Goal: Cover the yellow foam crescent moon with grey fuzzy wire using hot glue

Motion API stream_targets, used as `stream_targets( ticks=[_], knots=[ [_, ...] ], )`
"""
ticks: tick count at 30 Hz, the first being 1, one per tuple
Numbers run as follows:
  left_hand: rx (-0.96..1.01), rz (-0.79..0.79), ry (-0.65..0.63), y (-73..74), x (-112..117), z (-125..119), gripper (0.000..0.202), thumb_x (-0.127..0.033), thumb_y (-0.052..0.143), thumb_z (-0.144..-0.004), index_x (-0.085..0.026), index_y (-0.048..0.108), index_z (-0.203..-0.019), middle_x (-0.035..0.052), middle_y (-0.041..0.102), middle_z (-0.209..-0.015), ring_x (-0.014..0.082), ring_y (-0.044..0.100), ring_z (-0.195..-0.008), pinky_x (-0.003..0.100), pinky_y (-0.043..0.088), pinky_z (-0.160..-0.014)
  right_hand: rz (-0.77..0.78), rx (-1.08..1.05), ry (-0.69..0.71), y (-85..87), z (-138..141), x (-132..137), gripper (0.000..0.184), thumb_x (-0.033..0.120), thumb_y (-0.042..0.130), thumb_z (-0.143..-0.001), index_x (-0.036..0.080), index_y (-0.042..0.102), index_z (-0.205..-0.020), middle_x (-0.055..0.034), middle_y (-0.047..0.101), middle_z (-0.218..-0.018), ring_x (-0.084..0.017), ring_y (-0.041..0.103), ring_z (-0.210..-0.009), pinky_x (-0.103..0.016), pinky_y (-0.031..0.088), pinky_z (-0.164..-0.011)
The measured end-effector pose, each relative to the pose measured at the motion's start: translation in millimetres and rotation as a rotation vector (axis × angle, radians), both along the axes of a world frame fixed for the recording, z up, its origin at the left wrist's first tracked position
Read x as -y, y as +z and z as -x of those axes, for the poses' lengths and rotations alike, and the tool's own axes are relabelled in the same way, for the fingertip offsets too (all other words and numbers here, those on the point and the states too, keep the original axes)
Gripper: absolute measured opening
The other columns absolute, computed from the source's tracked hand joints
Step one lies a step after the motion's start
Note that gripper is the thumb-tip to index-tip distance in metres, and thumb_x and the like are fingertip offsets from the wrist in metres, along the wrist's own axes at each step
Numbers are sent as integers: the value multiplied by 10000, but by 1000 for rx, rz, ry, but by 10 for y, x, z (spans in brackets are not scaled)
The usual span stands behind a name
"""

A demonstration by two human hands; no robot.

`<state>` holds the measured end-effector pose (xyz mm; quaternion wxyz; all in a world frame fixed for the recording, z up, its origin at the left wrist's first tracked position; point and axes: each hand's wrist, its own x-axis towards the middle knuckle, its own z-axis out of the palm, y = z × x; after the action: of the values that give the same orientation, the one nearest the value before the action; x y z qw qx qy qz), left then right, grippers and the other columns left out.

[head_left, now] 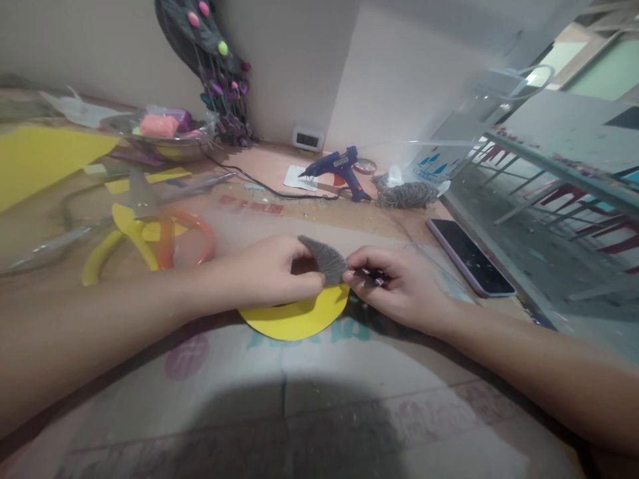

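Note:
Near the middle of the table, my left hand (279, 273) is closed around a curved piece wrapped in grey yarn (325, 259), thumb in front and fingers behind. A rounded yellow sheet piece (299, 318) shows below that hand; whether it is joined to the grey piece I cannot tell. My right hand (399, 279) pinches at the right edge of the grey piece, thumb against forefinger. Something small, dark and shiny shows within its curled fingers, too unclear to name.
Behind the hands lie a blue glue gun (342, 166), a grey yarn bundle (407, 194) and a small digital display (308, 138). A phone (469, 258) lies right. Orange-handled scissors (202, 233), yellow-handled scissors (97, 256), yellow sheets (50, 159) and a bowl (172, 148) of packets are left.

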<state>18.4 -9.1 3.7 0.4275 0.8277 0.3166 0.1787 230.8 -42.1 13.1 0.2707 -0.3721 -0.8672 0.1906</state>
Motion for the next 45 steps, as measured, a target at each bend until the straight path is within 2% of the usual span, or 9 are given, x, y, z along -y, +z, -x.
stream_targets(
  ticks=[9, 12, 15, 19, 21, 26, 33, 38, 45],
  knots=[
    [7, 20, 8, 1, -4, 12, 270, -191, 488, -743, -184, 696, -915, -18, 677, -817, 157, 601, -751, 226, 469, -670, 29, -11, -11, 0, -6, -14, 58, 176, 577, -855, 166, 626, -824, 22, 645, -688, -72, 512, -555, -181, 353, -494],
    [65, 70, 39, -28, -22, 26, 210, -288, 524, -804, -184, 692, -876, -3, 682, -798, 167, 611, -758, 244, 481, -689, 40, -39, -6, 3, -9, -27, 77, 190, 573, -869, 167, 623, -816, 22, 639, -683, -78, 527, -578, -185, 376, -515],
    [117, 145, 125, -93, -58, 46, 294, -430, 534, -845, -174, 670, -798, 12, 662, -740, 158, 594, -683, 245, 469, -616, 57, -60, -6, 3, -4, -39, 81, 198, 571, -877, 166, 614, -815, 23, 628, -680, -81, 528, -586, -188, 391, -525],
    [165, 217, 151, -146, -79, 60, 335, -472, 550, -853, -166, 659, -772, 13, 626, -670, 135, 558, -598, 237, 438, -549, 62, -63, -9, -2, -14, -42, 94, 220, 562, -895, 177, 589, -817, 29, 596, -672, -83, 514, -581, -197, 388, -519],
    [173, 239, 151, -139, -69, 61, 325, -470, 563, -850, -165, 665, -798, 18, 638, -693, 130, 557, -594, 232, 426, -530, 19, -86, -15, -16, -46, -41, 74, 254, 578, -892, 183, 569, -875, 19, 590, -722, -91, 512, -603, -208, 396, -531],
    [177, 230, 123, -106, -41, 60, 308, -459, 566, -859, -170, 672, -872, 20, 659, -759, 131, 576, -648, 227, 433, -549, -263, -99, 46, -56, -142, -38, 270, 373, 521, -936, 200, 497, -1142, -52, 612, -952, -146, 551, -742, -275, 442, -627],
    [96, 128, 133, -87, -49, 66, 372, -499, 539, -862, -154, 675, -845, 20, 642, -720, 140, 569, -651, 235, 436, -551, -568, 202, 160, -9, -98, -45, 147, 221, 464, -973, 143, 573, -1034, -46, 657, -781, -156, 577, -697, -275, 414, -618],
    [64, 107, 140, -52, -37, 57, 399, -514, 528, -859, -146, 670, -797, 22, 627, -698, 143, 558, -637, 242, 431, -546, -620, 364, 143, 31, -106, -29, 167, 225, 471, -970, 137, 613, -955, -41, 672, -750, -154, 559, -666, -284, 362, -587],
    [88, 165, 124, -74, -45, 65, 404, -525, 528, -865, -149, 652, -784, 6, 576, -652, 123, 507, -597, 233, 400, -526, -632, 354, 101, 16, -91, -26, 185, 254, 480, -971, 131, 617, -946, -43, 684, -742, -154, 568, -654, -280, 367, -587]
  ],
)
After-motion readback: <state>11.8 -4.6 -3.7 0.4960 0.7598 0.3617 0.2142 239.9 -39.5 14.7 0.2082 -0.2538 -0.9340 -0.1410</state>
